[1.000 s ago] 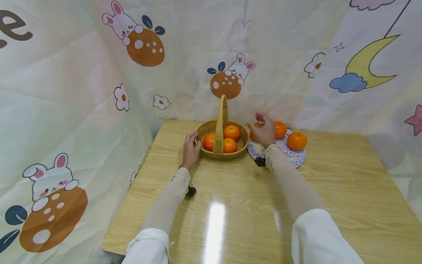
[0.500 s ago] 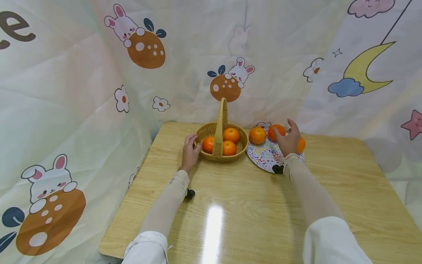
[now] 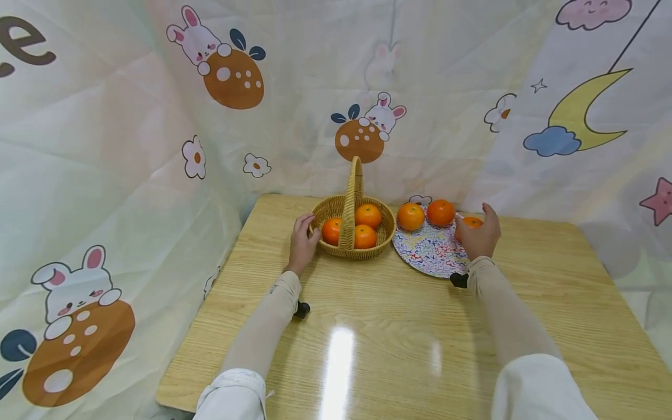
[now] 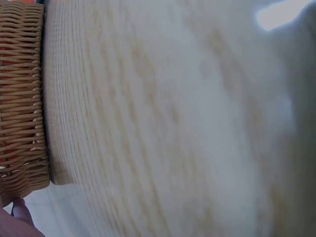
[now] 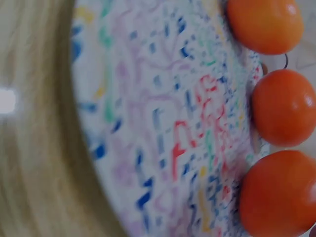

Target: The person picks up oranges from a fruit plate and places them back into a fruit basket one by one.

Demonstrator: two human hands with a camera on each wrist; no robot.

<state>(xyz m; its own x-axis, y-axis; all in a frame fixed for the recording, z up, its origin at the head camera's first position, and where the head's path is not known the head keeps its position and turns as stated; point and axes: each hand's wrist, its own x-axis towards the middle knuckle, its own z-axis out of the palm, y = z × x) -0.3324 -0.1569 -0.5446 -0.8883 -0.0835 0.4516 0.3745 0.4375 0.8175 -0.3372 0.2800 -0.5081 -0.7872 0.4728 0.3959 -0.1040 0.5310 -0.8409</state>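
Observation:
At the far side of the table stands a wicker basket (image 3: 356, 252) with a tall handle and three tangerines (image 3: 368, 216) inside. My left hand (image 3: 303, 244) holds the basket's left side, fingers at the rim; its thumb (image 4: 20, 211) shows low against the weave in the left wrist view. Right of the basket, a round speckled board (image 3: 427, 248) carries three more tangerines along its far side: left (image 3: 410, 217), middle (image 3: 441, 212) and right (image 3: 469, 223). My right hand (image 3: 482, 236) is spread around the right tangerine, thumb at its left, fingers beyond it, partly hiding it.
The wooden table (image 3: 388, 338) has a light reflection on its near part. A printed fabric curtain (image 3: 294, 134) hangs close behind the far edge and along the left side. The basket handle (image 3: 353, 198) rises between the tangerines and the left.
My right hand has moved rightward across the board, from the left tangerine past the middle one to the right one. My left hand stays at the basket.

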